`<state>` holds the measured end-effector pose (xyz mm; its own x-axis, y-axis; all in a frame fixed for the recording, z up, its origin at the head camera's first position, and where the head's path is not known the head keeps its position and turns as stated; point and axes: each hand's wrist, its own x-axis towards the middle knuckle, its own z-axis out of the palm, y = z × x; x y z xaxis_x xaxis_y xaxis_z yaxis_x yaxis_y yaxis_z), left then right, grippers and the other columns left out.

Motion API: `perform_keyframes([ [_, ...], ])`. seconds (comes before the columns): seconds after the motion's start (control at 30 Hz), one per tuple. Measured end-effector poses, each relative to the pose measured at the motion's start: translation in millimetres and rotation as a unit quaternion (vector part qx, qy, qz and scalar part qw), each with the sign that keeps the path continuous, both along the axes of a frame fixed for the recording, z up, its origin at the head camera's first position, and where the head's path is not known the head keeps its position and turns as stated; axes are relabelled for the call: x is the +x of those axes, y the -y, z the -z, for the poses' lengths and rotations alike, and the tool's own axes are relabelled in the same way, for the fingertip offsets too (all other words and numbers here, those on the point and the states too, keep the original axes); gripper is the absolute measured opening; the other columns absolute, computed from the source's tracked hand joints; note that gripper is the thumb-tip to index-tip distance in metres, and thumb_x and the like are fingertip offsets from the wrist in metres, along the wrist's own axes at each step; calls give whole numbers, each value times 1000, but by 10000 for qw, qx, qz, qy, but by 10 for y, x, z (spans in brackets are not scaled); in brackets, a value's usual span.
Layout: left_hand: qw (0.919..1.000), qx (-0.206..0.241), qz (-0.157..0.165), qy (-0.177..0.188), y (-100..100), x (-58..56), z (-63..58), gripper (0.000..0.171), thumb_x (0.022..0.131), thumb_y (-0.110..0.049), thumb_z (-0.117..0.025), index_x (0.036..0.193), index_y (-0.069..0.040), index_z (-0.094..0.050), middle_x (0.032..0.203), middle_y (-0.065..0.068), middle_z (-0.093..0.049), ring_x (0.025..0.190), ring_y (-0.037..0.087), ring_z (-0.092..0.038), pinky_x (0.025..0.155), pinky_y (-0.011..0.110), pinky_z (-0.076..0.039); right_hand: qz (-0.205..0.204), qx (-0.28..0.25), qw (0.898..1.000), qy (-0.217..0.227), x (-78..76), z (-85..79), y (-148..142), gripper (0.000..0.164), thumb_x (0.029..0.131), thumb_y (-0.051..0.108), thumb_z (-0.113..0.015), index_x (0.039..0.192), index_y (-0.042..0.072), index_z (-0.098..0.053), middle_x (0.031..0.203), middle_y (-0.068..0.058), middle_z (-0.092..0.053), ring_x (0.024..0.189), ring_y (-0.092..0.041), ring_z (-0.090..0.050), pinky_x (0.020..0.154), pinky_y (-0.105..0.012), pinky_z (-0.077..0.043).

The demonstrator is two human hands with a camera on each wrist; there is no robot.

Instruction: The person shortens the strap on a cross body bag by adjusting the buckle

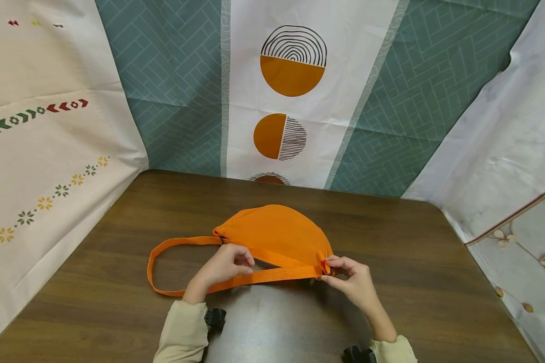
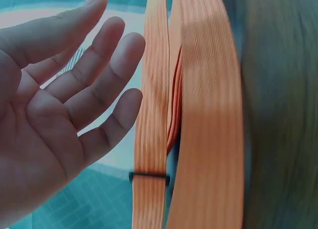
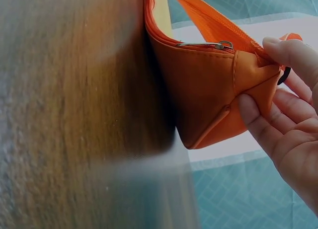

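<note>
An orange waist bag (image 1: 277, 234) lies on the table, its curved edge toward the back. From its left corner the orange strap (image 1: 183, 241) loops out to the left and runs back along the front to the right corner. My right hand (image 1: 351, 282) pinches that right corner by the strap end and black buckle. A metal zipper pull (image 3: 206, 44) sits beside the pinched corner in the right wrist view. Above the strap hovers my left hand (image 1: 227, 264), fingers loosely bent and holding nothing. A black slider (image 2: 149, 176) crosses the strap in the left wrist view.
The brown wooden table (image 1: 436, 282) has the bag near its middle. Behind it hangs a teal and white patterned cloth (image 1: 177, 75), with pale printed cloths on the left (image 1: 41, 176) and right (image 1: 504, 166). A black wrist device (image 1: 215, 318) is on my left cuff.
</note>
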<state>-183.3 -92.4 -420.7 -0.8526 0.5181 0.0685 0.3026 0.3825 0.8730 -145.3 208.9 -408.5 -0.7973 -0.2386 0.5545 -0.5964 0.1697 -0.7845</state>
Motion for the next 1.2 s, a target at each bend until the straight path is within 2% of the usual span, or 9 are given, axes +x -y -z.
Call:
perform_keyframes([
  [0.27,9998,126,175,-16,-219,-6,-29,8,79,-3,-66,84,1,-62,81,4,-62,73,15,-57,66,24,-46,-3,37,10000,32,11,-23,24,28,58,-27,-66,83,-17,-59,85,-25,-61,79,-7,-60,60,-23,-49],
  [0.5,9994,131,304,-61,-387,-18,-9,6,78,-3,-67,82,-1,-62,81,3,-62,72,14,-57,66,24,-46,-10,85,9999,114,-57,141,-36,29,58,-25,-68,84,-14,-61,87,-22,-62,79,-7,-60,60,-24,-50],
  [0.67,9986,60,422,-319,-543,-26,27,6,78,-4,-68,81,-2,-63,78,0,-61,70,12,-56,65,23,-46,-2,105,9998,173,-86,219,-69,29,61,-20,-70,87,-11,-62,91,-17,-64,81,-7,-60,61,-25,-50],
  [0.87,9978,-43,372,-539,-718,-19,32,6,78,-5,-68,81,-4,-64,80,0,-60,72,13,-55,66,22,-45,-44,98,9998,159,-82,230,-75,29,63,-17,-71,90,-10,-63,93,-14,-65,83,-8,-61,62,-24,-50],
  [1.03,9958,-81,346,-839,-819,-13,23,8,76,-6,-70,80,-4,-64,82,0,-57,76,18,-55,69,26,-46,-99,26,9999,63,-91,240,-67,30,62,-17,-71,90,-8,-64,93,-8,-65,81,-9,-60,61,-23,-49],
  [1.2,9930,-178,434,-1083,-900,-10,30,8,75,-7,-71,79,-5,-64,81,0,-57,78,19,-53,73,27,-44,-174,32,9998,-3,-95,247,-54,29,63,-18,-70,90,-8,-63,94,-7,-65,80,-9,-60,61,-21,-48],
])
